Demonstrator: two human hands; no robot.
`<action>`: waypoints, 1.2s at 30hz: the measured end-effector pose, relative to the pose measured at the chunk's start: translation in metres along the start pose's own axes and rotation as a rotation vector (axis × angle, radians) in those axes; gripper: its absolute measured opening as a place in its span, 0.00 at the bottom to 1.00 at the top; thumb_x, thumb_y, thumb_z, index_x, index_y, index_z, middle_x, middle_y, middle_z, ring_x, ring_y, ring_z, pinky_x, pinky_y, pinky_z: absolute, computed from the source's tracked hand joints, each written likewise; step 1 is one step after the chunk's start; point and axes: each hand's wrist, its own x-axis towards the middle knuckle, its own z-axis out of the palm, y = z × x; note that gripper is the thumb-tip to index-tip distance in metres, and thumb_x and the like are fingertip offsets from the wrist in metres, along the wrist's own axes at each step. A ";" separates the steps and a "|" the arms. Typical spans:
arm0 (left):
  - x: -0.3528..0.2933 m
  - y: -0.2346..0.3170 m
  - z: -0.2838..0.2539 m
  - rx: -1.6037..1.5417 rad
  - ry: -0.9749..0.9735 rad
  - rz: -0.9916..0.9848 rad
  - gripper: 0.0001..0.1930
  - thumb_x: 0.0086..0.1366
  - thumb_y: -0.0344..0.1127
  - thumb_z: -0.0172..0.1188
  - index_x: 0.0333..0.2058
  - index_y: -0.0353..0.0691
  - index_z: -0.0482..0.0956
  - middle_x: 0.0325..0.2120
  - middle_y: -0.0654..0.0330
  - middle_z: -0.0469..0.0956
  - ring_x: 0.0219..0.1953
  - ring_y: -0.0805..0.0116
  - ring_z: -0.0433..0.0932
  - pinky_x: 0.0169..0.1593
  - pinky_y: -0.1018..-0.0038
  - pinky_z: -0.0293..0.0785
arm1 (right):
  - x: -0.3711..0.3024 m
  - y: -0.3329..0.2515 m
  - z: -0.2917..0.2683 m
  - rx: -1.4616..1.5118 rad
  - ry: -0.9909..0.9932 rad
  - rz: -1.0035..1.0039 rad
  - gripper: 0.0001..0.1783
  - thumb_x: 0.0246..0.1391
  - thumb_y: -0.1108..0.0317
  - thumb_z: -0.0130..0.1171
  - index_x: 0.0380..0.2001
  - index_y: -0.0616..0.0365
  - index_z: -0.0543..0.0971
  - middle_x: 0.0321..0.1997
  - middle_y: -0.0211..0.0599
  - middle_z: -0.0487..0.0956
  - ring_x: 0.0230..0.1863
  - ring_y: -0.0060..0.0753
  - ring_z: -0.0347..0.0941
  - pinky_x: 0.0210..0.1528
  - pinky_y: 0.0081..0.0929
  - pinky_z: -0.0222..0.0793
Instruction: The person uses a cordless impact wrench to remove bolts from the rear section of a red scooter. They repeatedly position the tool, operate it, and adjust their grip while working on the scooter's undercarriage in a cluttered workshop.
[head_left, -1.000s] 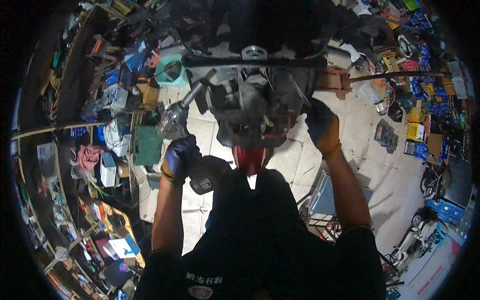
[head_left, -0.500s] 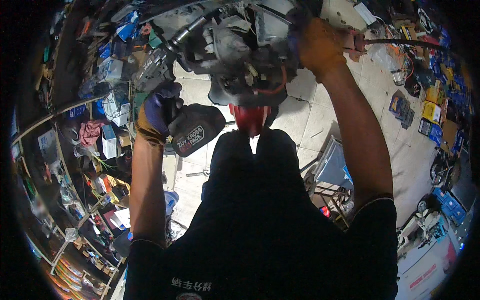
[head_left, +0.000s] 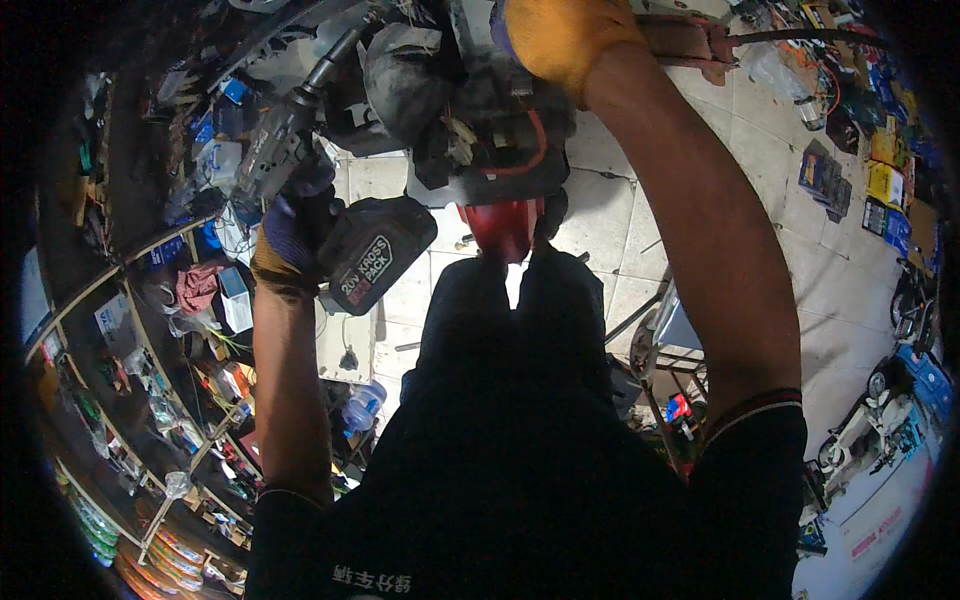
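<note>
My left hand (head_left: 285, 235), in a purple and orange glove, is closed round the handle of a cordless impact wrench (head_left: 268, 155). The wrench's black battery pack (head_left: 375, 255) faces me, and its long metal socket (head_left: 335, 60) points up and right to a dusty dark vehicle body (head_left: 490, 150). Whether the socket's tip touches a fastener I cannot tell. At the top edge, my right hand (head_left: 565, 45), in an orange glove, is against the vehicle's right part; its fingers are hidden. A red cone-shaped part (head_left: 503, 232) hangs below the body, above my knees.
Shelves (head_left: 120, 270) crowded with boxes and parts line the left side. A reddish metal piece (head_left: 690, 45) with a black cable lies beyond my right hand. Small boxes (head_left: 890, 175) are piled at the right. A metal-framed stand (head_left: 680, 345) is beside my right leg, on the tiled floor (head_left: 620, 240).
My right hand has moved left and up, partly out of the picture. The wrench in my left hand has shifted slightly left. The vehicle body appears higher in view.
</note>
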 end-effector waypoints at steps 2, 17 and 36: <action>0.006 0.002 -0.006 -0.014 -0.033 -0.031 0.08 0.62 0.33 0.63 0.40 0.50 0.79 0.27 0.70 0.71 0.29 0.72 0.70 0.36 0.75 0.69 | 0.002 0.005 0.003 -0.022 0.058 -0.039 0.10 0.50 0.67 0.56 0.28 0.60 0.84 0.36 0.56 0.82 0.39 0.55 0.81 0.40 0.48 0.76; 0.000 -0.008 -0.002 0.238 0.048 0.203 0.18 0.66 0.40 0.56 0.52 0.42 0.77 0.35 0.64 0.77 0.35 0.71 0.75 0.42 0.72 0.74 | 0.010 0.027 0.041 -0.418 0.051 -0.349 0.08 0.47 0.63 0.59 0.23 0.55 0.82 0.28 0.42 0.80 0.36 0.47 0.79 0.36 0.44 0.74; -0.010 -0.006 0.051 0.146 0.159 0.191 0.25 0.72 0.47 0.49 0.59 0.38 0.74 0.22 0.67 0.73 0.21 0.77 0.66 0.27 0.78 0.60 | -0.018 0.025 0.008 0.085 0.171 -0.084 0.11 0.51 0.65 0.57 0.33 0.55 0.86 0.37 0.47 0.85 0.42 0.48 0.83 0.44 0.43 0.78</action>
